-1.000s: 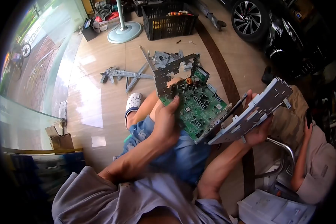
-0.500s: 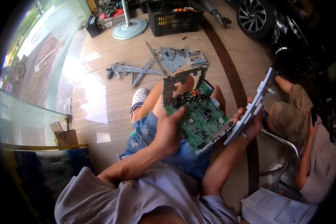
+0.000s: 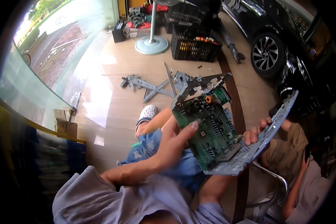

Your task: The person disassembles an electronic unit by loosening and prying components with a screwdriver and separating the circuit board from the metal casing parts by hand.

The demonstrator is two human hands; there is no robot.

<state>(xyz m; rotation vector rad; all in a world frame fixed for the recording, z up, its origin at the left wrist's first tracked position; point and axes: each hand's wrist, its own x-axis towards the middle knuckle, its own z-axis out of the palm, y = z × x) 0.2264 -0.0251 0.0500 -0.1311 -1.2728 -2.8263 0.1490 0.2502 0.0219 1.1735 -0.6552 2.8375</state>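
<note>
A green circuit board [image 3: 212, 136] with a copper coil and rows of small parts is held over my lap, tilted. My left hand [image 3: 175, 140] grips its left edge, thumb on the board's face and the other fingers hidden beneath. A perforated metal bracket [image 3: 198, 85] stands along the board's far edge. On the right, my right hand [image 3: 255, 132] is closed around a long slotted metal panel [image 3: 276, 125], fingertips over its inner face. The panel's near end meets the board's lower right edge; whether they are joined I cannot tell.
Scissor-shaped metal arms [image 3: 149, 87] lie on the floor ahead. Beyond are a round stand base [image 3: 151, 45], a black crate [image 3: 194, 46] and a car wheel [image 3: 266, 54]. A seated person [image 3: 306, 179] and a metal chair frame [image 3: 276, 175] are close at my right.
The metal panel has turned and come against the board's right side, its inner face now showing. My left thumb has shifted further over the board. The camera view has tilted upward.
</note>
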